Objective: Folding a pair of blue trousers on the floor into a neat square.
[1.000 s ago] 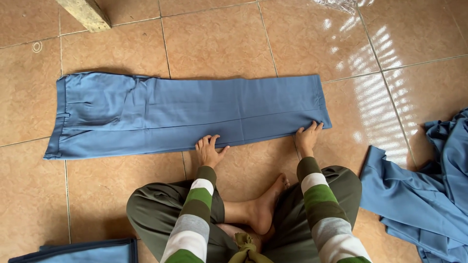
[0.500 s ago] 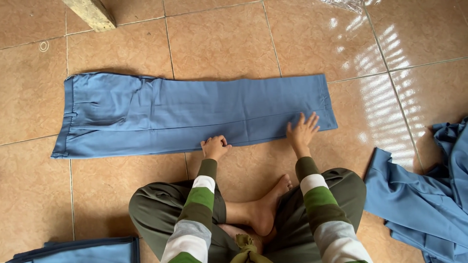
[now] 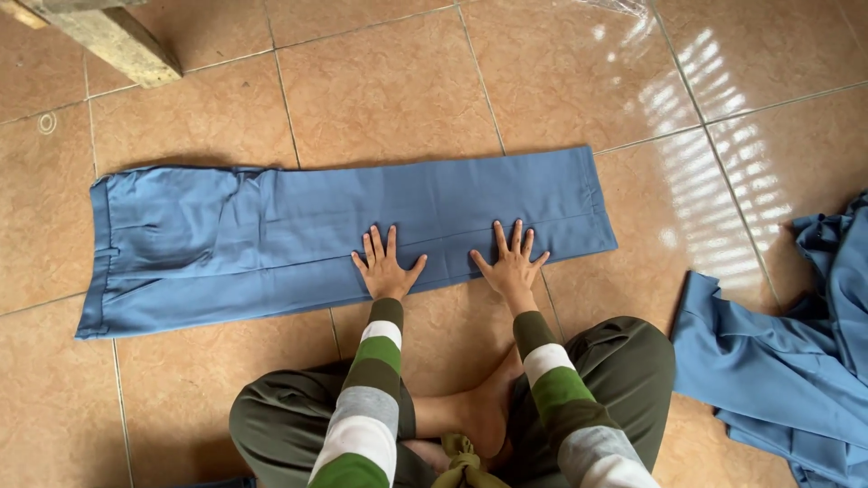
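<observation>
Trousers: blue trousers [image 3: 298,239] lie flat and folded lengthwise on the tiled floor [image 3: 389,90], waistband at the left, hems at the right.
Left hand: left hand [image 3: 387,267] lies palm down, fingers spread wide, on the near edge of the trousers.
Right hand: right hand [image 3: 512,262] also flat, fingers spread wide, near the hems.
Other cloth: crumpled blue garments [image 3: 787,361] at the floor's right edge.
Wood: wooden beam [image 3: 113,41] in the far left corner.

Cut off or covered, head view

Blue clothes pile [image 3: 787,361] clipped by right and bottom edges; wooden beam [image 3: 108,41] clipped at top left; trousers [image 3: 271,239] partly covered under left hand [image 3: 387,267] and right hand [image 3: 512,264]; sleeves run off bottom.
</observation>
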